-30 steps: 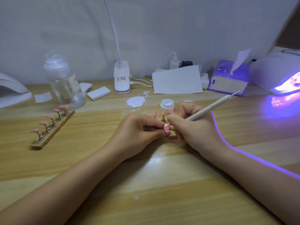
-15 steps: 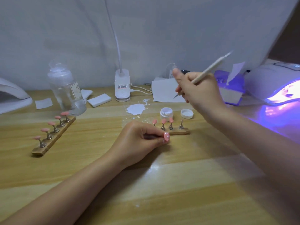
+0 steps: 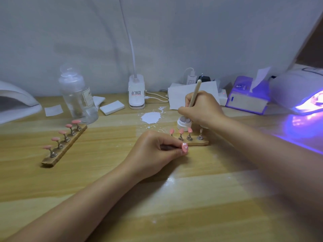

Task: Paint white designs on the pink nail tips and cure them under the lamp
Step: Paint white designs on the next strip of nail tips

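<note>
Pink nail tip [image 3: 184, 147] pinched on its stand in the left hand [image 3: 153, 154], near the wooden holder strip [image 3: 201, 142].
Right hand [image 3: 202, 109] grips a slim beige brush [image 3: 195, 91], dipping into the small white gel jar [image 3: 181, 123].

I see pink nail tip [image 3: 184, 147], white dots | pale beige brush handle [image 3: 195, 93] | white paint jar [image 3: 183, 123] | lamp [image 3: 304, 95] white, violet glow | tissue box [image 3: 248, 98] purple | table [image 3: 87, 180] light woodgrain
</note>
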The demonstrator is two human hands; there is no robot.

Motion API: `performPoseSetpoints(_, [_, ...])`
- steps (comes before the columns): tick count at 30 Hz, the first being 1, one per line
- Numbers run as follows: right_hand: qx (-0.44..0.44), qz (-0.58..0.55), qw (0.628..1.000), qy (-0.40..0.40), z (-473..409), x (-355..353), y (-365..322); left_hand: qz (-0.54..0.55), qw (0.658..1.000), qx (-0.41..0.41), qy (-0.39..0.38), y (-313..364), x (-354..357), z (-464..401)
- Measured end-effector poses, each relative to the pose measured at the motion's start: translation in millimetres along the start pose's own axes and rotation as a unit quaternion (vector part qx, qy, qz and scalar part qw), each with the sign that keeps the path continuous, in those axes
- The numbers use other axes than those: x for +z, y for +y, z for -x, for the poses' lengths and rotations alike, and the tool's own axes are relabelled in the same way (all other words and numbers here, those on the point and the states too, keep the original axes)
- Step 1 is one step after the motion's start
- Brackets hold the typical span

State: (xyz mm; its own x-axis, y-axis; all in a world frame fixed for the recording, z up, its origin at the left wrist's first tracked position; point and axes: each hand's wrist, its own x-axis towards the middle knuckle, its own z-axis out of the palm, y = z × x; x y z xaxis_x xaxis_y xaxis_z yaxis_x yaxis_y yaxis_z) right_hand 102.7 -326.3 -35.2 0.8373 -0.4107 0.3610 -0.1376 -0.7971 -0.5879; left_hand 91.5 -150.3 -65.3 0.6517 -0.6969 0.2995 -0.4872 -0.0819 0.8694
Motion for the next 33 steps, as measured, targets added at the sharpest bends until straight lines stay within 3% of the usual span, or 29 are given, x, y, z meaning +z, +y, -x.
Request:
performPoseSetpoints(5, [-0.01,-0.015,1.0,-0.007,5.9,-6.4,-0.1,-0.002,1.0,0.001,-0.001,0.0,0.3,-0.4])
performPoseSetpoints(10, [-0.023,-0.238,0.966,0.095,34.4,-30.9,-15.2,-0.001,1.0,-0.002,-0.001,-1.3,0.8,-0.5])
performPoseSetpoints(15, [-0.001,-0.396,0.916,0.061,100.7,-27.4,-23.3,-0.002,1.0,0.003,-0.007,-4.2,0.2,-2.4])
performPoseSetpoints(33, [-0.028,-0.419,0.908,-0.006,107.1,-11.9,-18.7,-0.027,0.998,0.043,-0.02,-3.3,1.3,-3.4])
